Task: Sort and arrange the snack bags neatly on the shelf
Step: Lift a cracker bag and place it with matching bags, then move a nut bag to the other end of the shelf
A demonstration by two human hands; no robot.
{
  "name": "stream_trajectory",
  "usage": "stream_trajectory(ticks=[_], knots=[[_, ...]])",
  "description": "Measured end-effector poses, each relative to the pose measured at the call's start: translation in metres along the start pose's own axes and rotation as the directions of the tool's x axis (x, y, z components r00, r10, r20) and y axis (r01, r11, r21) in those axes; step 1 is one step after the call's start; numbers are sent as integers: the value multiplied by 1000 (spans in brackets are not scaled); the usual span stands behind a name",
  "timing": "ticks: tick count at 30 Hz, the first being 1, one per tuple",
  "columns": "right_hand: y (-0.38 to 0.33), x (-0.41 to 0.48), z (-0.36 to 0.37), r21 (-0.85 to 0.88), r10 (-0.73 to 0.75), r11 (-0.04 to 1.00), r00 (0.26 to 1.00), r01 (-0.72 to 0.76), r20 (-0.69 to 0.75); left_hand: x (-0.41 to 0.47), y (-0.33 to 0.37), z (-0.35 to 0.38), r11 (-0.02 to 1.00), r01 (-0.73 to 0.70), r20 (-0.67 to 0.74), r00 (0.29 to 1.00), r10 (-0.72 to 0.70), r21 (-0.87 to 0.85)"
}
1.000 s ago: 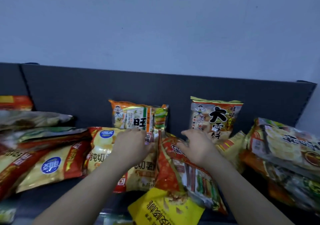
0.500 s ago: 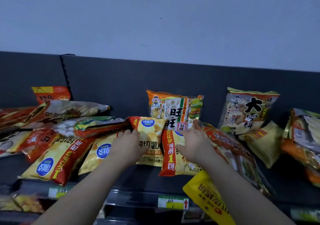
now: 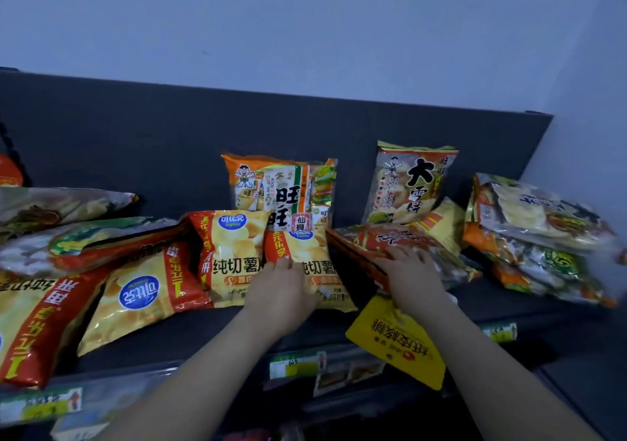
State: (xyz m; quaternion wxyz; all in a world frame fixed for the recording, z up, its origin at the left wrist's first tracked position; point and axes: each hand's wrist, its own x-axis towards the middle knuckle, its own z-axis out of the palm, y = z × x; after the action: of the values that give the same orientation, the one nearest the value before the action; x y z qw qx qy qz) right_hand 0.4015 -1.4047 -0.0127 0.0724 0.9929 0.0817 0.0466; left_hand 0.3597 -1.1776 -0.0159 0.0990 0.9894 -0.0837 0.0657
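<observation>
Left hand: back of the hand is up, fingers laid forward across the join of two yellow foil potato-chip bags with red side bands, which lean side by side and touch. It looks like pressing, not pinching. The thumb is hidden, so a hook under an edge can't be ruled out.

Right hand: fingers spread flat on a crinkly red-orange snack bag lying tilted, just right of the chip pair.

Beyond the left fingertips, an orange rice-cracker multipack stands upright against the dark grey shelf back. Beyond the right hand, a beige bag with large black characters is also upright. Left of the left hand are toppled yellow-and-red chip bags, some upside down. Right of the right hand is a loose heap of clear-fronted bags. Sorting looks early, with only the middle in any order.

Risks, as judged:
- A flat bright yellow pouch under the right wrist overhangs the shelf's front lip. A nudge from the forearm could tip it off.
- The chip bags are air-filled and slick. Pushing them back unevenly may fan them apart or knock the multipack behind them.
- Heavy pressure could crush the chips.
- Dragging the red-orange bag rightward may disturb the heap there.
</observation>
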Motion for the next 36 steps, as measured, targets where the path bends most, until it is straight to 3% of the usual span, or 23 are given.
stream_trajectory(ticks=[4, 8, 15, 19, 29, 33, 36], knots=[[21, -8, 4, 229, 10, 974, 998, 2, -55, -9, 32, 14, 994, -92, 11, 996, 92, -57], [40, -31, -1, 451, 91, 892, 991, -37, -98, -9, 67, 35, 990, -86, 188, 977, 106, -112], [83, -73, 14, 606, 150, 768, 978, -206, 141, 5, 109, 69, 971, 82, 271, 962, -19, -225], [89, -70, 19, 686, 111, 707, 985, -173, 133, 14, 125, 74, 911, 216, 273, 954, -120, -353], [105, -50, 17, 723, 22, 681, 991, -113, 135, -1, 100, 29, 829, 265, 125, 964, -234, -492], [103, -44, 22, 668, 16, 737, 990, -104, 137, -15, 78, -7, 800, 257, 32, 958, -287, -541], [99, -39, 22, 542, 34, 835, 991, -101, 131, -25, 61, -41, 799, 267, -55, 935, -350, -538]])
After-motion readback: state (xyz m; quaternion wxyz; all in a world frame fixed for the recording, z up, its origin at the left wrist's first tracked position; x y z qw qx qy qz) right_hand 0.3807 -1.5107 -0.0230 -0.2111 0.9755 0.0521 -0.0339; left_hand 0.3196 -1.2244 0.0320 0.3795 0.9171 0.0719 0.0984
